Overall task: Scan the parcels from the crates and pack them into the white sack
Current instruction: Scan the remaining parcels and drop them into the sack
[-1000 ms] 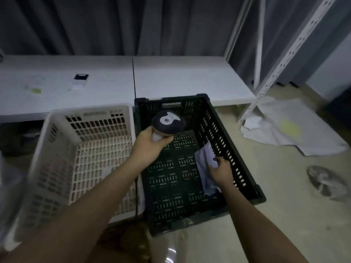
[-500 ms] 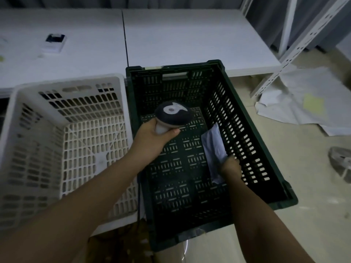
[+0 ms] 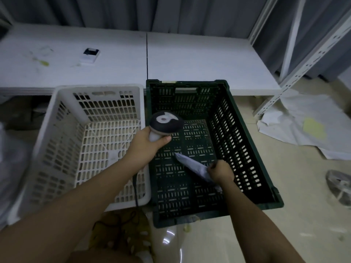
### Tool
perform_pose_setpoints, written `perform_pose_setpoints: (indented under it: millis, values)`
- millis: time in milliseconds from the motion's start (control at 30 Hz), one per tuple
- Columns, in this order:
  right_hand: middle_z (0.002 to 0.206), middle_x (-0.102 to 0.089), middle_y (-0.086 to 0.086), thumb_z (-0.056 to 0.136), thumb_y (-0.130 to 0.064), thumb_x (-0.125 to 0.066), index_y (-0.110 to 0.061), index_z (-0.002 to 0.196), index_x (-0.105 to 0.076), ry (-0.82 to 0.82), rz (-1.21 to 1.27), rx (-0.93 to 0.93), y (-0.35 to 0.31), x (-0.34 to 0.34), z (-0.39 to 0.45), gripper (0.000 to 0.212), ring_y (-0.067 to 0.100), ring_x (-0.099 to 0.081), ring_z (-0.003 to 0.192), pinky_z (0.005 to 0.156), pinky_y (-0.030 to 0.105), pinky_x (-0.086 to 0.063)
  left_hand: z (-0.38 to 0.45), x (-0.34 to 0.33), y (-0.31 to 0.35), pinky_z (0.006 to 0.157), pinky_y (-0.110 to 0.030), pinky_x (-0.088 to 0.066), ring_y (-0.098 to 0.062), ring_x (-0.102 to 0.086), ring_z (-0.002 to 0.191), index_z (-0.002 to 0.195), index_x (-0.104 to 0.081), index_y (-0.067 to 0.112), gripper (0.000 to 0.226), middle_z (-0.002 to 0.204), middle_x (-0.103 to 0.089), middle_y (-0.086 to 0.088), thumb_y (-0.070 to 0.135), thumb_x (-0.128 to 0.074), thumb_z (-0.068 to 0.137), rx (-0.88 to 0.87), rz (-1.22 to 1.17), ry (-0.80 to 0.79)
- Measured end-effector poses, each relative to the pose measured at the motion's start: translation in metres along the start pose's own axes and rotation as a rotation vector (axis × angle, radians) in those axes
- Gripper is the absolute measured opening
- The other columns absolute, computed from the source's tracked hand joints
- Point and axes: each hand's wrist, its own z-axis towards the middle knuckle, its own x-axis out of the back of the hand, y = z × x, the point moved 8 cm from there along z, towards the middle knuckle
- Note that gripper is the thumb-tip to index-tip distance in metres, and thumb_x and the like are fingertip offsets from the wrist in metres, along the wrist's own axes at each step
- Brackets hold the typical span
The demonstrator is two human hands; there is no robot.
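A dark green crate (image 3: 254, 164) stands on the floor beside a white crate (image 3: 57, 118) on its left. My left hand (image 3: 146, 143) grips a handheld barcode scanner (image 3: 166, 123) with a dark head, held over the green crate's left side. My right hand (image 3: 221, 170) grips a flat grey parcel (image 3: 190, 164) inside the green crate, lifted and tilted, one corner pointing toward the scanner. The white crate looks bare inside. The scanner's cable (image 3: 135, 190) hangs down between the crates.
Two white tables (image 3: 199, 59) stand behind the crates, with a small device (image 3: 90, 55) on the left one. A white shelf post (image 3: 296, 71) rises at the right. Crumpled white sheets (image 3: 303, 126) lie on the floor at right. Pale plastic shows at the far left edge (image 3: 3, 160).
My right hand has lifted the grey parcel off the green crate's right wall and swung it toward the middle. The scanner has stayed over the crate. My head has tilted up.
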Motion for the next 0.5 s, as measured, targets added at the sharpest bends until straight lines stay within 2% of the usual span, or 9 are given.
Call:
perform_pose_setpoints:
  millis: [33,67,200,267,400,500]
  values:
    - [0.084,-0.066,0.015,0.09,-0.022,-0.057,-0.015,0.067,-0.062,0.021,0.045,0.059,-0.01,0.007,-0.009,0.024,0.03,-0.064,0.085,0.069,0.032,-0.045,-0.006,0.006,0.004,0.085,-0.026,-0.043,-0.009,-0.056,0.095,0.118,-0.057,0.022,0.035,0.102,-0.061,0.009,0.02,-0.07,0.085,-0.009,0.018,0.006]
    - [0.079,-0.064,0.012,0.089,-0.021,-0.058,-0.019,0.062,-0.055,0.045,0.086,0.118,-0.02,0.015,-0.018,0.027,0.029,-0.063,0.081,0.066,0.031,-0.043,-0.012,0.012,0.007,0.085,-0.026,-0.042,-0.009,-0.055,0.096,0.119,-0.057,0.022,0.036,0.104,-0.06,0.007,0.02,-0.07,0.085,-0.017,0.028,0.017]
    - [0.069,-0.063,0.001,0.082,-0.014,-0.06,-0.018,0.068,-0.061,0.169,0.368,0.305,-0.056,0.054,-0.072,0.015,0.022,-0.06,0.07,0.063,0.033,-0.045,-0.045,0.045,0.02,0.085,-0.027,-0.043,-0.014,-0.057,0.099,0.123,-0.057,0.014,0.04,0.108,-0.062,0.002,0.018,-0.07,0.085,-0.025,-0.002,0.106]
    - [0.066,-0.06,-0.001,0.081,-0.011,-0.062,-0.015,0.067,-0.062,0.282,0.465,0.476,-0.081,0.076,-0.108,0.014,0.017,-0.055,0.065,0.06,0.035,-0.045,-0.062,0.062,0.024,0.085,-0.03,-0.045,-0.017,-0.059,0.1,0.12,-0.059,0.011,0.038,0.109,-0.065,-0.002,0.018,-0.07,0.085,-0.029,-0.037,0.172]
    - [0.083,-0.063,-0.003,0.079,-0.008,-0.069,-0.012,0.079,-0.066,0.444,0.357,0.868,-0.136,0.085,-0.185,0.005,0.012,-0.049,0.086,0.068,0.027,-0.041,-0.095,0.092,0.035,0.079,-0.028,-0.043,-0.019,-0.06,0.093,0.113,-0.059,0.014,0.03,0.098,-0.064,-0.002,0.017,-0.069,0.085,-0.056,-0.113,0.301]
    - [0.085,-0.064,0.003,0.081,-0.013,-0.065,-0.013,0.08,-0.063,0.25,0.06,0.964,-0.154,0.03,-0.199,0.002,0.02,-0.055,0.089,0.068,0.031,-0.043,-0.115,0.107,0.032,0.079,-0.028,-0.043,-0.018,-0.058,0.094,0.121,-0.058,0.008,0.038,0.104,-0.063,-0.003,0.016,-0.069,0.086,-0.044,-0.141,0.318]
